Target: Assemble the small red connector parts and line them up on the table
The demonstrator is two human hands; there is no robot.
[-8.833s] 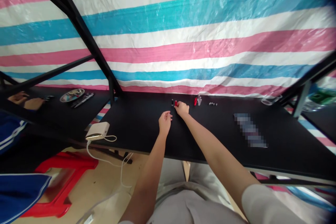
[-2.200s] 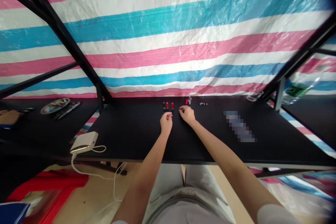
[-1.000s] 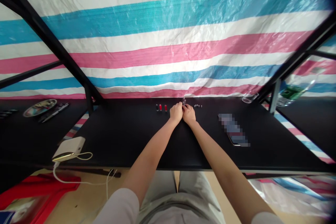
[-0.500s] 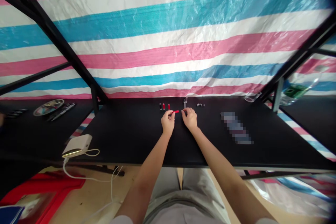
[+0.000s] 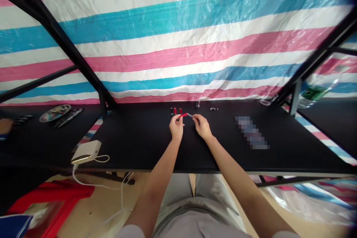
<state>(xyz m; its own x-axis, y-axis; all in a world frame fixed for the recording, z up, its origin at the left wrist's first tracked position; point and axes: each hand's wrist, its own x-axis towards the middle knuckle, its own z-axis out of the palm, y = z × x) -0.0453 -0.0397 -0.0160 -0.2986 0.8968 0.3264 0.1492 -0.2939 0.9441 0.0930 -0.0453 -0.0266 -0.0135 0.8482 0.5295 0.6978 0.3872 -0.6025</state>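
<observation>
Looking down from my head camera, I am holding a slim red piece (image 5: 183, 115) in the pinched fingers of my left hand (image 5: 176, 127), and I am pinching a thin grey pin (image 5: 190, 115) in the fingers of my right hand (image 5: 202, 126). The two pieces are lined up end to end between my hands, though at this size I cannot tell whether they are joined. My hands are close together, just above the near side of the far edge of a black table (image 5: 134, 145). Just beyond my left hand, three small upright pieces (image 5: 175, 111), one dark and two red, are standing in a row. Further right along the far edge, a small clear piece (image 5: 198, 104) and a short row of tiny metal parts (image 5: 214, 109) are sitting apart from them. A pixel-blurred object (image 5: 251, 132) is lying to the right, and a glass (image 5: 269, 99) is standing near the far right corner. A white power bank (image 5: 86, 151) is resting at the near left, its cable trailing down toward the floor. On a separate table (image 5: 28, 148) to the left, a round metal tray (image 5: 55, 113) and pens (image 5: 69, 118) are lying, and a co-worker's hand (image 5: 5, 126) is reaching in at the edge.
</observation>
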